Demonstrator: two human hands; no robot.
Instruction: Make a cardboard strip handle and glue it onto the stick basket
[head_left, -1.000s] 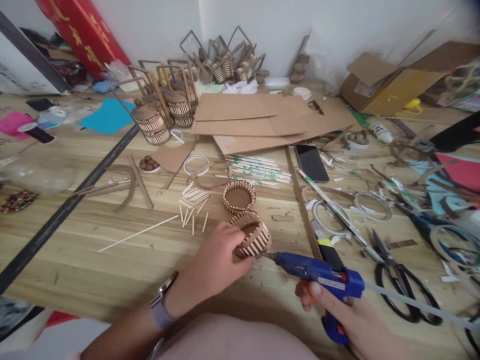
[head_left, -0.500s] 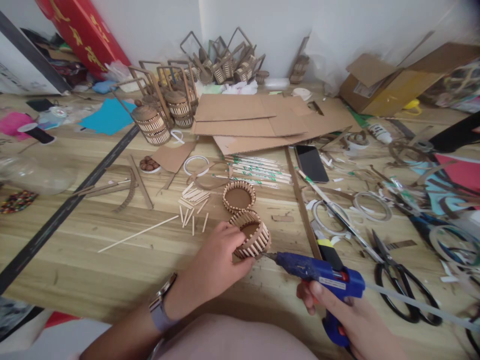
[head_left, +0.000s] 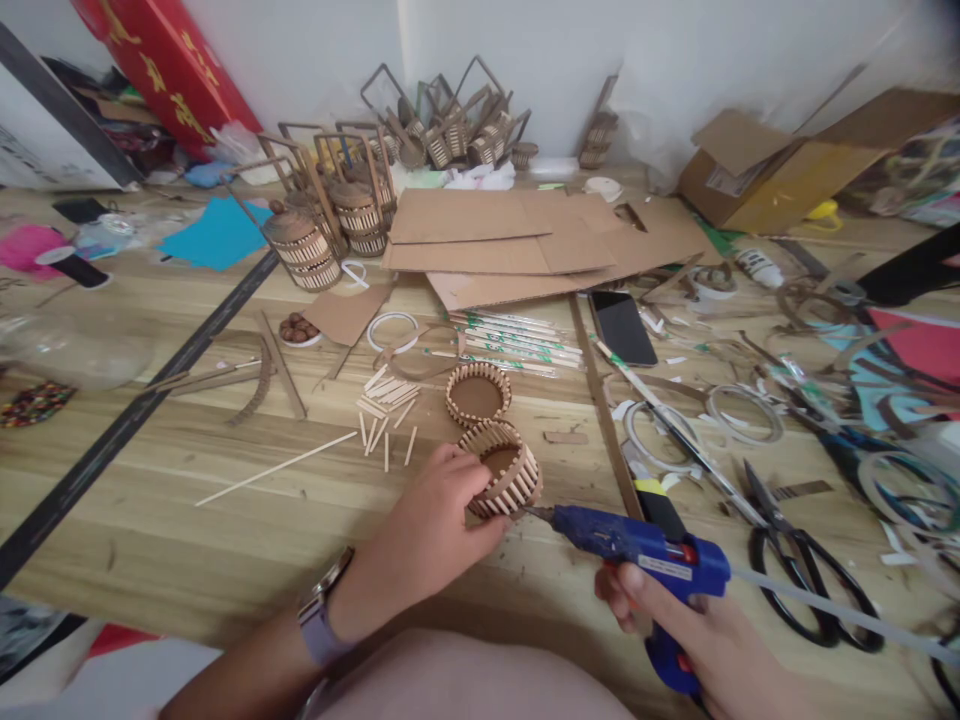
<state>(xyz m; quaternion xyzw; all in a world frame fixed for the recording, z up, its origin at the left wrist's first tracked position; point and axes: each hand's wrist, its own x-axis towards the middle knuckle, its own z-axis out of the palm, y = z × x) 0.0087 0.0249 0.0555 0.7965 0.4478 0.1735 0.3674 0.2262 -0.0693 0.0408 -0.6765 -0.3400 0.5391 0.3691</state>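
My left hand (head_left: 431, 515) is closed on the near side of a small round basket (head_left: 519, 485) made of short wooden sticks round a brown cardboard base. Its fingers reach over the rim and the thumb lies outside, low on the wall. In my right hand (head_left: 675, 610) is a blue hot glue gun (head_left: 630, 540) with a long clear glue stick out of its back. The nozzle tip is at the basket's lower right edge; whether it touches cannot be made out. A second round stick basket (head_left: 478, 393) stands right behind the first.
Short cut sticks (head_left: 390, 395) lie left of the baskets. Black-handled scissors (head_left: 806, 570), tape rolls (head_left: 746, 413) and a phone (head_left: 624, 328) lie to the right. Cardboard sheets (head_left: 502, 240), a bowl of brown beads (head_left: 298, 328) and finished handled baskets (head_left: 304, 250) stand farther back.
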